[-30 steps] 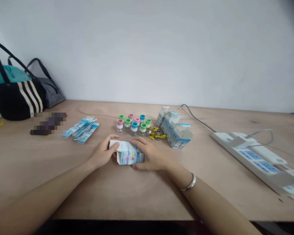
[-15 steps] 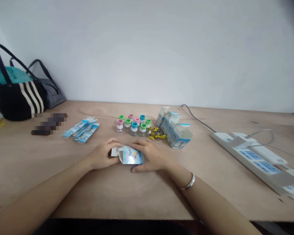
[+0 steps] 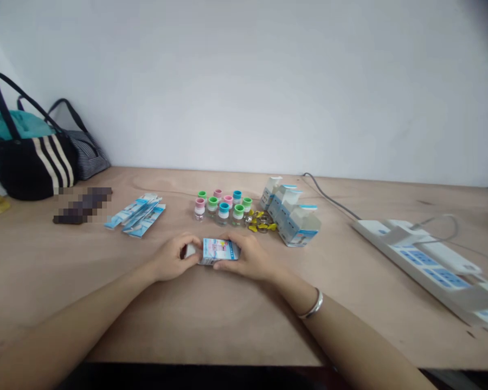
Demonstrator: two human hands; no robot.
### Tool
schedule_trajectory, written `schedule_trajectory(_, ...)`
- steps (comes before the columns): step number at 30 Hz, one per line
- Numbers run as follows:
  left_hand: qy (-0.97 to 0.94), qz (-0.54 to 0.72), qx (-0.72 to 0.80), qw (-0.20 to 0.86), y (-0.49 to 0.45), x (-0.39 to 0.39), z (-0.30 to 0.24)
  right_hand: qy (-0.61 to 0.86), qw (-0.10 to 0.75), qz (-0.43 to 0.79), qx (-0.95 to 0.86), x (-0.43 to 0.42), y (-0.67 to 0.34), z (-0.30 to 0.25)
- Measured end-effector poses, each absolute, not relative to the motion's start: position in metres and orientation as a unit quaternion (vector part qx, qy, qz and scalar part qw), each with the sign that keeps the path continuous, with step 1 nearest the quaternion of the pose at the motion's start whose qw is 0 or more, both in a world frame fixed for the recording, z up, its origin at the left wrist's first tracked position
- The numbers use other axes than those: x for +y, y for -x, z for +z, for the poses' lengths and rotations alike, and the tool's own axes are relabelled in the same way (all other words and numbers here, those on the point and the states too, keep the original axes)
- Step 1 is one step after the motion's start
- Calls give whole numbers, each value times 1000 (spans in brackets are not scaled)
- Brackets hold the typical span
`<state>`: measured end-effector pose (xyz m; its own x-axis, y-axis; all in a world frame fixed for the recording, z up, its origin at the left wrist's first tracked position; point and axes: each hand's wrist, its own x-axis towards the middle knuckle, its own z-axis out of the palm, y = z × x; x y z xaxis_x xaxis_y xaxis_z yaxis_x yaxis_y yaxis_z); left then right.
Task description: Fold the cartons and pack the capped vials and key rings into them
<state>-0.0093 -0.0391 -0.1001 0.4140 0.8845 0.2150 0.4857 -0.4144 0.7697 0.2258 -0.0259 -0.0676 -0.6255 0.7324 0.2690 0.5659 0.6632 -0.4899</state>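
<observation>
A small white-and-blue carton (image 3: 219, 250) lies on its side on the wooden table (image 3: 211, 319), held between both hands. My left hand (image 3: 171, 259) is curled round its left end, where a white flap shows. My right hand (image 3: 248, 257), with a silver bangle on the wrist, grips its right end with fingers over the top. Behind the hands stand several small vials with pink, green and blue caps (image 3: 223, 205). Yellow-tipped metal bits (image 3: 260, 223) lie beside them.
A row of folded white-and-blue cartons (image 3: 293, 215) stands right of the vials. Flat carton blanks (image 3: 137, 214) lie to the left, beyond them a blurred dark object (image 3: 81, 205) and two bags (image 3: 28, 147). A white power strip (image 3: 427, 261) with cables lies at the right.
The carton has been folded up from a flatter, open shape into a compact box. Both hands have closed in tighter round it and shifted slightly away from me.
</observation>
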Motion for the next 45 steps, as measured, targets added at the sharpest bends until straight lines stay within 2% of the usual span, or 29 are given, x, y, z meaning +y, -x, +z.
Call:
schedule_trajectory(3, -792, 310, 415, 324, 7, -44, -93, 372, 229, 187, -880, -28, -224, -70)
schedule_trajectory(7, -707, 365, 396, 459, 14, -46, -85, 378, 224, 185, -879, -27, -224, -69)
schedule_trajectory(9, -679, 382, 387, 494, 17, -44, -83, 377, 221, 181, -881, -26, -224, -68)
schedule_trajectory(27, -678, 373, 380, 507, 9, -47, -88, 355, 230, 180, -888, -31, -221, -70)
schedule_trajectory(30, -721, 350, 366, 473, 6, -51, -86, 341, 246, 186, -888, -33, -219, -70)
schedule_trajectory(34, -792, 311, 398, 342, 0, -55, -82, 334, 263, 183, -886, -34, -216, -72)
schedule_trajectory(37, -818, 299, 415, 263, 7, -50, -80, 345, 315, 156, -870, -32, -215, -74)
schedule_trajectory(40, -805, 307, 452, 231, 24, -37, -82, 378, 360, 148, -840, -28, -219, -77)
schedule_trajectory(45, -757, 316, 540, 187, 48, -20, -88, 426, 313, 183, -829, -23, -226, -82)
